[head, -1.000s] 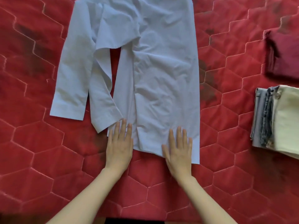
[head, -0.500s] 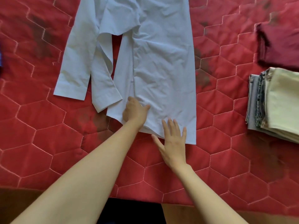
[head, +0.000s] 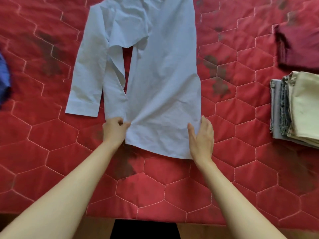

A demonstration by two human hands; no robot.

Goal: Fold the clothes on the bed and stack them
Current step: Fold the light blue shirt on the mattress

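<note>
A pale blue long-sleeved shirt (head: 160, 80) lies spread on the red quilted bed (head: 241, 169), partly folded, with one sleeve (head: 86, 78) stretched out to the left. My left hand (head: 114, 131) pinches the shirt's lower left hem, and the cloth bunches toward it. My right hand (head: 202, 138) grips the lower right corner of the hem, thumb on top of the cloth and fingers along its edge.
A stack of folded beige and grey clothes (head: 296, 107) sits at the right edge. Behind it lies a folded dark red garment (head: 298, 45). A blue cloth (head: 4, 78) shows at the far left. The bed's near edge (head: 155, 219) runs below my arms.
Both hands went from pressing flat on the hem to taking hold of it. My left hand now pinches the left hem and my right hand moved right to the corner.
</note>
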